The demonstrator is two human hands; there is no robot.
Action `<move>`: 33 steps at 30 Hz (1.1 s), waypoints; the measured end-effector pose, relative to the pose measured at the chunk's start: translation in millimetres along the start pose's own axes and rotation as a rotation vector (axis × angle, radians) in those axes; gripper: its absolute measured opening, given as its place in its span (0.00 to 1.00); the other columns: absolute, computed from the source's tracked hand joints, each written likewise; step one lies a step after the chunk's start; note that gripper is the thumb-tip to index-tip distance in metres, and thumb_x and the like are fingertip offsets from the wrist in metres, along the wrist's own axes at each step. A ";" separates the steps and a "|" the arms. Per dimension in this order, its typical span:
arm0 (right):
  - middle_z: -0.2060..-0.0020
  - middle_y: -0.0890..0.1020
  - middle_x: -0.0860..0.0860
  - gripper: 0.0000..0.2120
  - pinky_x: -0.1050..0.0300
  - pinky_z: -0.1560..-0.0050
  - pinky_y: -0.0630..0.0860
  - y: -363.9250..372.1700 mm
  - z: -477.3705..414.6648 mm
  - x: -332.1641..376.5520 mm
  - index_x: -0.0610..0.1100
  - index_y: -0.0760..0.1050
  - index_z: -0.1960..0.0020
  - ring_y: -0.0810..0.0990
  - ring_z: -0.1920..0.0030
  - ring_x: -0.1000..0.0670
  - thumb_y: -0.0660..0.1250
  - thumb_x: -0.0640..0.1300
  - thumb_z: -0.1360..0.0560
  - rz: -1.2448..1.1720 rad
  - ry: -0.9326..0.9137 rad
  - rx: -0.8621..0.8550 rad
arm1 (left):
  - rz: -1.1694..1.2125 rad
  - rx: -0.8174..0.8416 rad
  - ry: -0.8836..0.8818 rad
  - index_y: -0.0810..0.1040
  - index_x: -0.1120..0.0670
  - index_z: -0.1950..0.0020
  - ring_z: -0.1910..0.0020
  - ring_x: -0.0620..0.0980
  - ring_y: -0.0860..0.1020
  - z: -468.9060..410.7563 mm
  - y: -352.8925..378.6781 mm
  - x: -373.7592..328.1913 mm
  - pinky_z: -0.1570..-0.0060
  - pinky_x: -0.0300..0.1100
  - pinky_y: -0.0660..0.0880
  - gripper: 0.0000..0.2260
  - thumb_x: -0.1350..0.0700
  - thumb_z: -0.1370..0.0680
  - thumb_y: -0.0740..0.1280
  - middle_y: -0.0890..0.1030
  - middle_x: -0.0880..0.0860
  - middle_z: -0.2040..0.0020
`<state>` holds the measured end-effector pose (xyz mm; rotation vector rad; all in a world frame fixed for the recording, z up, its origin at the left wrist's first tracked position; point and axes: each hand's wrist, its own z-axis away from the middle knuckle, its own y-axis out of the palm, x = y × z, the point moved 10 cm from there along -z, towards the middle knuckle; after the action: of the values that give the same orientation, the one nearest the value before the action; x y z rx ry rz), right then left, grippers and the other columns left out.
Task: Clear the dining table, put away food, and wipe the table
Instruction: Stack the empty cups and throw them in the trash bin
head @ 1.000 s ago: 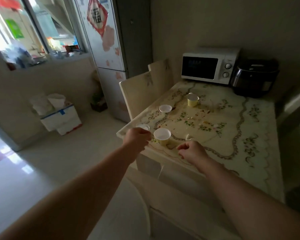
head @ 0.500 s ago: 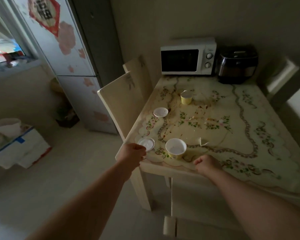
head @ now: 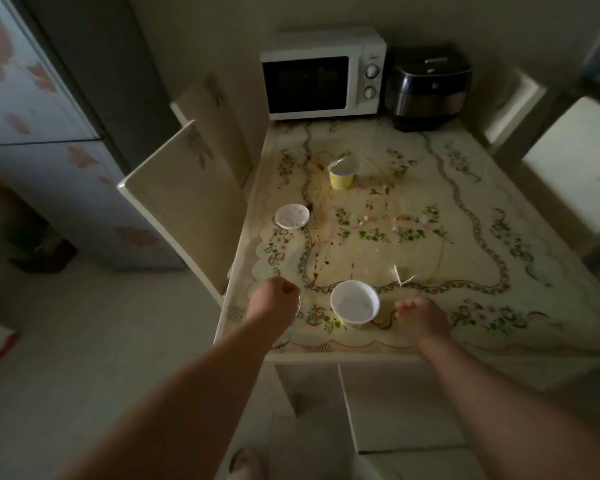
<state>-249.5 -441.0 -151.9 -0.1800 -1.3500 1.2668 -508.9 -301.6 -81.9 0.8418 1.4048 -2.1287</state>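
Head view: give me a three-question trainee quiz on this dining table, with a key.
1. True or false: the microwave stands beside the cooker at the far end of the table.
2. Multiple choice: the bowl near the front edge sits A) between the left hand and the right hand; B) on top of the microwave; C) on a chair.
3. Fill in: the cup with the peeled-back lid is ____ in colour.

Key: 1 true; 2 A; 3 yellow.
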 end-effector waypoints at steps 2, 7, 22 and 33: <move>0.45 0.82 0.44 0.10 0.58 0.49 0.70 -0.1 0.5 -7.9 0.42 0.81 0.46 0.79 0.44 0.43 0.64 0.42 0.24 -0.049 0.051 -0.061 | -0.015 0.020 -0.004 0.74 0.51 0.64 0.65 0.48 0.74 -16.1 4.9 7.1 0.64 0.39 0.73 0.11 0.60 0.22 0.61 0.78 0.52 0.63; 0.45 0.82 0.44 0.11 0.58 0.53 0.68 -5.3 6.9 -17.8 0.43 0.80 0.44 0.79 0.45 0.43 0.63 0.41 0.23 -0.064 0.170 -0.208 | -0.122 0.120 0.037 0.80 0.57 0.51 0.65 0.47 0.75 -78.4 -3.5 21.7 0.68 0.38 0.71 0.09 0.56 0.22 0.61 0.80 0.53 0.60; 0.47 0.83 0.46 0.10 0.61 0.52 0.68 -12.2 -19.4 4.0 0.44 0.82 0.47 0.79 0.45 0.45 0.65 0.42 0.26 -0.055 0.304 -0.333 | -0.160 0.410 0.152 0.79 0.56 0.57 0.64 0.50 0.75 -164.7 42.1 6.4 0.64 0.41 0.74 0.07 0.57 0.22 0.63 0.83 0.58 0.56; 0.57 0.83 0.51 0.07 0.59 0.61 0.72 -2.7 -80.0 29.8 0.48 0.80 0.50 0.78 0.58 0.50 0.65 0.44 0.25 0.215 0.203 -0.229 | -0.098 0.363 0.075 0.79 0.54 0.61 0.66 0.52 0.74 -189.8 54.1 -4.9 0.61 0.44 0.74 0.06 0.58 0.24 0.66 0.80 0.55 0.65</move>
<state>-193.6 -376.5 -156.6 -0.6120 -1.3221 1.2308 -423.9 -146.3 -169.5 1.0118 1.1288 -2.4966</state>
